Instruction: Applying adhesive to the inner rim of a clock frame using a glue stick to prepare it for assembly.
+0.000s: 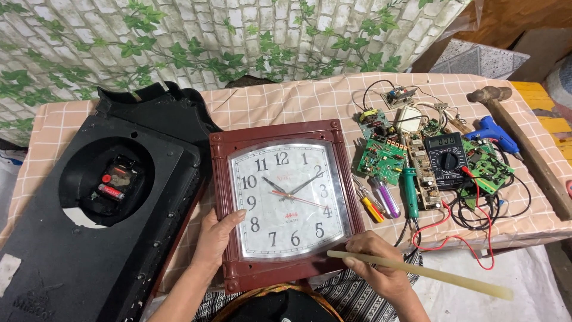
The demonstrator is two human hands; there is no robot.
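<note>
Right hand (381,271) pinches pale glue stick (420,272), pointing lower right; left hand (217,235) grips clock (286,200) w/ thumb on frame.

Got the brown-framed wall clock (285,203) face up in front of me, my left hand (215,238) gripping its near left edge, thumb up on the frame. My right hand (376,265) sits at the near right corner, closed round a long pale glue stick (417,273) that points off to the right. Left of the clock lies a big black clock back (89,226), its movement showing. Far right there's circuit boards (381,158), screwdrivers (378,203), a multimeter (444,156), a blue glue gun (494,134) and a hammer (524,143).
</note>
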